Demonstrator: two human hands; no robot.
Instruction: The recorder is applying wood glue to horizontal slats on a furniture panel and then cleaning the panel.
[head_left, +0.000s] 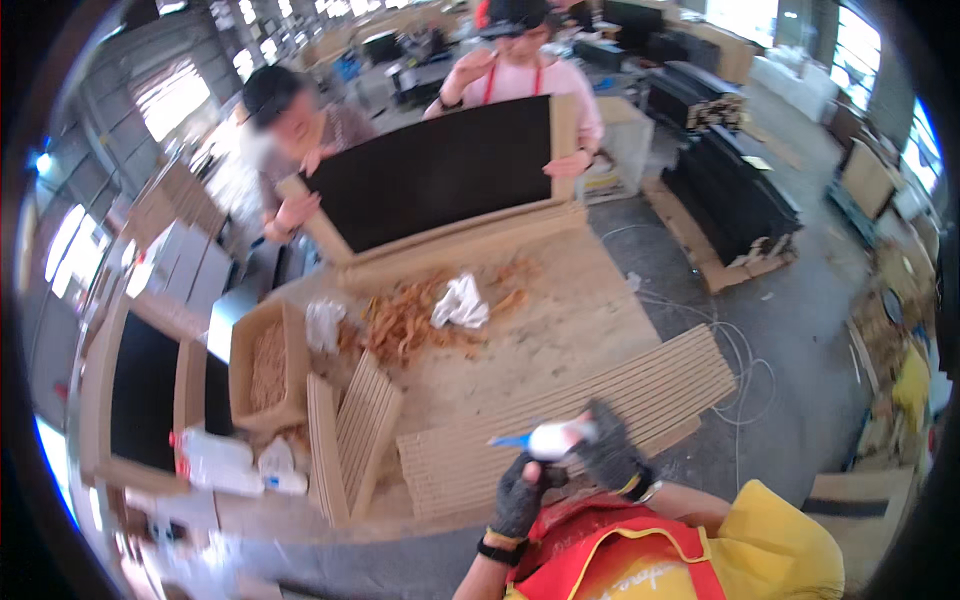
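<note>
At left edge: black panel in frame (145, 390), white bottles (225, 462) below. Left of centre: open box (262, 370) with wood bits, grooved boards (352, 435) leaning. Lower centre: left hand (518, 497), gloved, fingers curled under the glue bottle (560, 438); right hand (610, 452), gloved, fingers wrapped around its body. Blue nozzle pointing left, over grooved panel (570, 420) on table (560, 300). Risk, probably: squeezing too hard, glue running outside grooves. Upper centre: two other people holding big black board (435, 170).
</note>
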